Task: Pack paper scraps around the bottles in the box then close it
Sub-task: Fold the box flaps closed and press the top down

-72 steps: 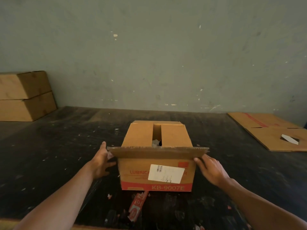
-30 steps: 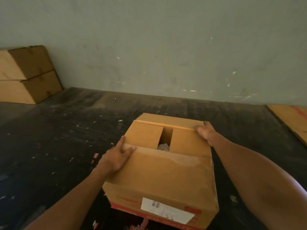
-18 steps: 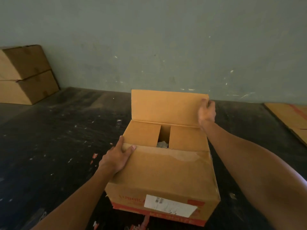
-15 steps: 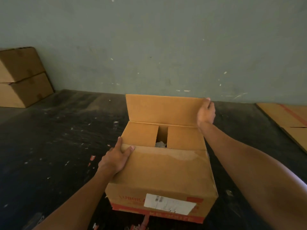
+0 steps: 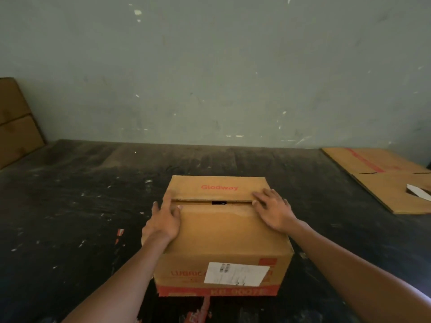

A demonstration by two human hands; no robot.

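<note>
Since the earlier frame the far flap has come down to meet the near one, so the box (image 5: 221, 229), at lower centre of the frame on the dark surface (image 5: 70, 217), now looks closed. The left hand (image 5: 164, 221) lies flat, grip released, on the lid's left end; the right hand (image 5: 274, 209) presses open-palmed at the seam's right end. Packing seems done; only a narrow slit remains, and no scraps or bottles show.

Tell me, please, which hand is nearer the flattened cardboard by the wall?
Right. The right hand lies on the box's right side, toward the flattened cardboard; the left hand presses the box's left edge, farther away.
</note>
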